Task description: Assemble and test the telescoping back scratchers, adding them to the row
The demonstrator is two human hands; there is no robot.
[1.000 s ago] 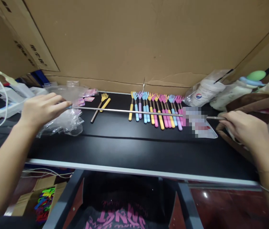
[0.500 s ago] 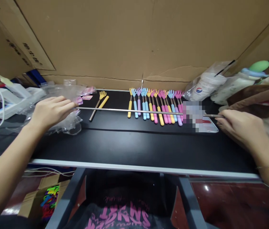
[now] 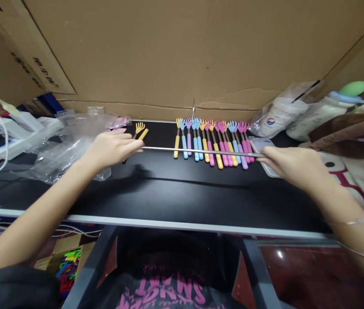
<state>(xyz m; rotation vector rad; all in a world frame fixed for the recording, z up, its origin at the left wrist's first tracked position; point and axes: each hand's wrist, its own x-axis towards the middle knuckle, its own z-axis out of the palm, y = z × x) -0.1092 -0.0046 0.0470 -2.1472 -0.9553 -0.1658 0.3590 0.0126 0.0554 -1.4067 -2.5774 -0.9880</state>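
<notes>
A thin telescopic metal rod [image 3: 197, 151] stretches level above the black table. My left hand [image 3: 112, 149] is closed around its left end, and my right hand [image 3: 286, 164] grips the thicker right end. Both palms face down; the rod's ends are hidden in the fingers. Behind the rod lies a row of several back scratchers [image 3: 218, 161] with small claw heads in yellow, blue, purple and pink and matching handles. Just beyond my left hand lie a yellow claw head [image 3: 139, 127] on a dark shaft, partly covered, and a yellow handle [image 3: 144, 134].
Clear plastic bags [image 3: 72, 141] and a white power strip [image 3: 20, 137] are at left. A phone [image 3: 261, 144] lies under my right hand. A bagged cup [image 3: 280, 118], a bottle [image 3: 317, 116] and a cloth bag [image 3: 362, 171] stand at right. Cardboard [image 3: 169, 56] backs the table.
My hands have moved toward each other, and the span of rod between them is much shorter. My left hand moved right, my right hand left. The scratchers on the table stay put.
</notes>
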